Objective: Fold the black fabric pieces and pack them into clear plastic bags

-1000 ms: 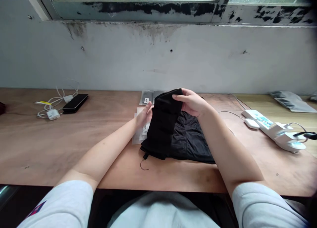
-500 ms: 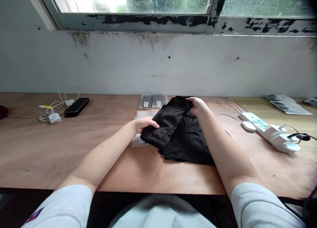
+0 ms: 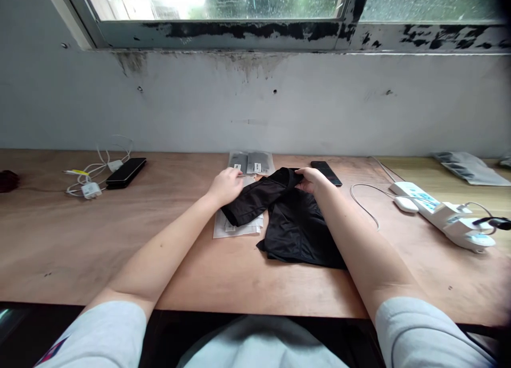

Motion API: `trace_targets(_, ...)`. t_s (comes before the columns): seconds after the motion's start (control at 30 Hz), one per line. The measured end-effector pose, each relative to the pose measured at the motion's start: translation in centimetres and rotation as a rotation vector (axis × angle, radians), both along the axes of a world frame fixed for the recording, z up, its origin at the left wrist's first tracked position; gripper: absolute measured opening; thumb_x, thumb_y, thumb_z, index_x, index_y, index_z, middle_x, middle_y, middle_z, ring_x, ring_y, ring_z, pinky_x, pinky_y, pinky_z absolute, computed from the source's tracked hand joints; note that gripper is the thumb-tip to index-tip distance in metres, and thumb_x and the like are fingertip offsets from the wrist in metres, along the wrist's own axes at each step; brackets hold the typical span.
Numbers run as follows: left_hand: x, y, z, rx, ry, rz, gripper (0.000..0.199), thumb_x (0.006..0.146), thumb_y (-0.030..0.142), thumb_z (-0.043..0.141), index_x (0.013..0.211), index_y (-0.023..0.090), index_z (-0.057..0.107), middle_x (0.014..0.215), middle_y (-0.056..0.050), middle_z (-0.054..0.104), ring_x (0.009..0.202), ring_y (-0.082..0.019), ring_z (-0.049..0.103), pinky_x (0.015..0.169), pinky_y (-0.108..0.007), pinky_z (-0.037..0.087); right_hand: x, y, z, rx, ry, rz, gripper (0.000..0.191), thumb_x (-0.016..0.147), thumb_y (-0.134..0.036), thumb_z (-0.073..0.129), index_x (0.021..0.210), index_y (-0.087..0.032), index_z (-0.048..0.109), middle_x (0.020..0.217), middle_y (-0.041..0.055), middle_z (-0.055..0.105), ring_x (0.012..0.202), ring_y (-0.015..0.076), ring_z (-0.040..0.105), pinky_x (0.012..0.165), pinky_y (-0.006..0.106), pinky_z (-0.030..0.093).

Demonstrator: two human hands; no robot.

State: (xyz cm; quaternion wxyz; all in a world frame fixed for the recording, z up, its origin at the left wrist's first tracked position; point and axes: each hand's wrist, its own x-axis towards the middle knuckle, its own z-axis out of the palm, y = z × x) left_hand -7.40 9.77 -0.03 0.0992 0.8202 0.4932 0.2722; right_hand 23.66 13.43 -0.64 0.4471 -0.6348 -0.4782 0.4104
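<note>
One small dark red object [image 3: 8, 180] is seen at the far left of a wooden desk [image 3: 51, 251], and a tangle of white cables with a charger [image 3: 91, 190] is placed to its right, just beside a black phone [image 3: 125, 172]. Further right, two grey packets with white labels [image 3: 250, 163] are laid against the wall side of the desk, with a stack of white papers in clear sleeves [image 3: 237, 228] nearer the edge. The left hand [image 3: 225, 186] is held over the papers, its fingers loosely curled and nothing visibly gripped, just beside the garment. A black garment [image 3: 297, 232] is laid flat on the desk, with a folded length of it [image 3: 255, 198] drawn across the stack's upper part. Its top fold is pinched by the right hand [image 3: 313, 180], the fingers closed on the cloth. A second black phone [image 3: 326, 173] is left just beyond that hand. A white mouse [image 3: 406, 204] is placed against a white power strip [image 3: 435, 213], and flat grey packets [image 3: 471, 168] are seen at the far right.
</note>
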Motion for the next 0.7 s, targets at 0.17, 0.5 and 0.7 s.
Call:
trace_targets(0.17,2.4,-2.0,-3.7,-0.217,0.318,-0.364,0.077,0.093,0.067,0.048,0.157,0.025,0.036,0.167,-0.013,0.022,0.154,-0.04,0.015,0.122,-0.057,0.019,0.4,0.0,1.2,-0.077,0.236,-0.061,0.01,0.081,-0.013,0.056,0.078,-0.022,0.053,0.074,0.0072,0.067,0.077,0.0241,0.069,0.07,0.039,0.06)
trace_targets(0.5,1.8,-1.6,-5.0,-0.072,0.11,-0.415,0.06,0.103,0.056,0.033,0.146,0.02,0.054,0.159,-0.013,0.041,0.151,-0.029,0.03,0.124,-0.048,0.022,-3.5,-2.0,3.7,0.151,0.308,-0.08,0.025,0.084,-0.019,0.052,0.107,-0.018,0.063,0.102,0.0095,0.074,0.095,0.0241,0.07,0.079,0.035,0.058)
trace_targets(0.7,1.0,-1.0,-5.7,0.121,-0.477,-0.152,0.056,0.106,0.048,0.019,0.145,0.018,0.046,0.148,-0.014,0.053,0.14,-0.023,0.048,0.117,-0.042,0.035,-9.5,-6.0,2.1,0.51,-0.377,0.403,0.037,0.094,-0.029,0.049,0.128,-0.022,0.062,0.135,0.009,0.065,0.127,0.0233,0.057,0.111,0.036,0.039)
